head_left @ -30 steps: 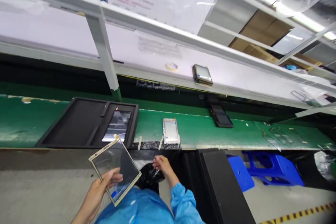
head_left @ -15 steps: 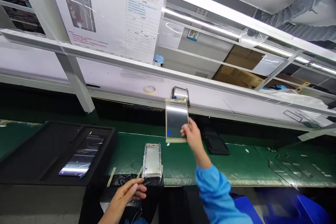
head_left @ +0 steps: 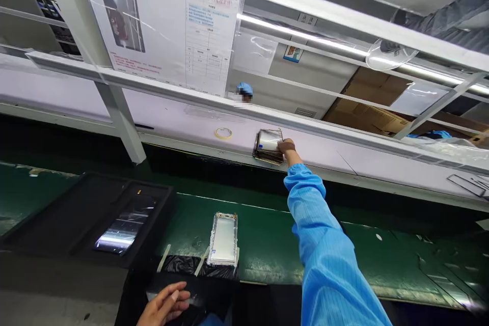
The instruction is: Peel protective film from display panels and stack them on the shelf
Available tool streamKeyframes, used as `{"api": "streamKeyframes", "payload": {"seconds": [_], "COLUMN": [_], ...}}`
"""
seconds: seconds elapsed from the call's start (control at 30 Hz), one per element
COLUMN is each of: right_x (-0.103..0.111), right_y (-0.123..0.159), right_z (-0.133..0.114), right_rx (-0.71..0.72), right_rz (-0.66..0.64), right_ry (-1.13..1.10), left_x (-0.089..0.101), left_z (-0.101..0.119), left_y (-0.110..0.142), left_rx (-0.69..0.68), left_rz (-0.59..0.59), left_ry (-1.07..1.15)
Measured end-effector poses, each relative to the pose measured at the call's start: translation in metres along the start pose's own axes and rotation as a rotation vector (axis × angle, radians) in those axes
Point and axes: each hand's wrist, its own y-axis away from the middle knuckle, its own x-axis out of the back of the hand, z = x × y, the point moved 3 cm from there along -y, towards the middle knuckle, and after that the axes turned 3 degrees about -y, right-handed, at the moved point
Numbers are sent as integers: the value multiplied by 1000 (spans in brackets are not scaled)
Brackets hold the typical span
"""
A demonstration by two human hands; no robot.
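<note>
My right hand [head_left: 286,145], in a blue sleeve, reaches up to the shelf. Its fingers close on the right edge of a thin framed screen panel [head_left: 270,140] with a small blue mark. That panel lies on top of a stack of similar panels [head_left: 267,158]. Low in the view is my left hand [head_left: 164,305], its fingers stretched out and holding nothing. Above it on the green bench lies a silvery panel in a clear-edged frame [head_left: 224,239]. A dark glossy phone screen [head_left: 126,226] rests in a black foam tray [head_left: 57,219] to the left.
A roll of tape [head_left: 223,133] sits on the white shelf [head_left: 183,127] left of the stack. An instruction sheet [head_left: 164,25] hangs above, beside a slanted post [head_left: 122,122]. Black plastic [head_left: 179,264] is taped at the bench's front edge. Thin frames [head_left: 466,185] lie far right.
My right hand has moved up and forward with the framed panel, from above the bench to the stack on the shelf. My left hand has drawn back down and left.
</note>
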Motion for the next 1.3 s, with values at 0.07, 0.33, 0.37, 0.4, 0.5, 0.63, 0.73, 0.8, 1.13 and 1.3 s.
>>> {"api": "streamKeyframes", "payload": {"seconds": [0.07, 0.33, 0.37, 0.4, 0.5, 0.63, 0.73, 0.8, 1.13, 1.3], "right_x": [6, -82, -115, -152, -258, -345, -368, -373, -367, -339], "right_y": [8, 218, 253, 284, 343, 358, 355, 355, 372, 359], "right_z": [1, 100, 124, 149, 216, 261, 271, 273, 261, 233], "right_rx": [12, 652, 628, 583, 438, 468, 573, 607, 699, 737], "right_rz": [25, -74, -206, -347, -604, -786, -780, -776, -686, -577], "right_ry": [83, -64, -37, 20, 347, 753, 880, 901, 979, 931], "left_x": [3, 45, 53, 60, 76, 93, 111, 124, 138, 124], "left_z": [4, -9, -15, -21, -32, -32, -31, -31, -29, -34], "left_y": [3, 5, 3, 1, -2, 3, 12, 17, 15, -7], "left_rx": [19, 75, 91, 105, 135, 173, 175, 169, 100, 121], "left_rz": [-2, 1, -1, -2, -28, -76, -50, -25, -49, -76], "left_ry": [-10, 10, 9, 5, -19, -59, -67, -64, -81, -55]}}
